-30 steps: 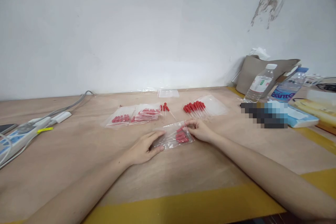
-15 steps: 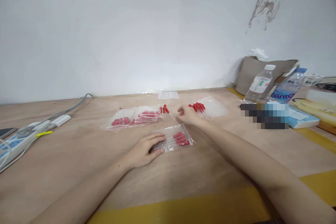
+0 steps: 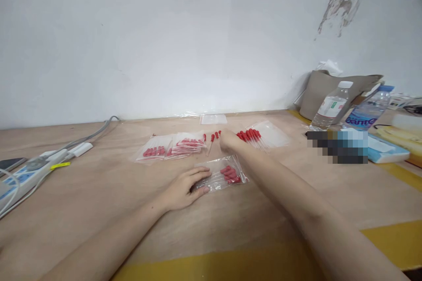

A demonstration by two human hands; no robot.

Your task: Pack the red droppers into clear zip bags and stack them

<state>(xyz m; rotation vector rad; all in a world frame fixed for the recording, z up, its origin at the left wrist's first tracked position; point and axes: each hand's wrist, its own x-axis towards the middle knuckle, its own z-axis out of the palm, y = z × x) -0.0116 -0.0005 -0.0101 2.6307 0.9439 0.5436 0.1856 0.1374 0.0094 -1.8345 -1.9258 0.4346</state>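
Your left hand [image 3: 184,189] lies flat and open, pinning the clear zip bag of red-bulbed droppers [image 3: 227,174] to the wooden table [image 3: 99,193]. Your right hand [image 3: 230,141] is at the loose red-bulbed droppers [image 3: 252,135]; its grip cannot be told. Filled bags [image 3: 171,147] lie behind, so this looks partway done, with the loose droppers left.

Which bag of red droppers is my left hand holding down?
The nearest bag, lying alone under the left hand, whose fingers rest on its end; the filled bags farther back lie untouched.
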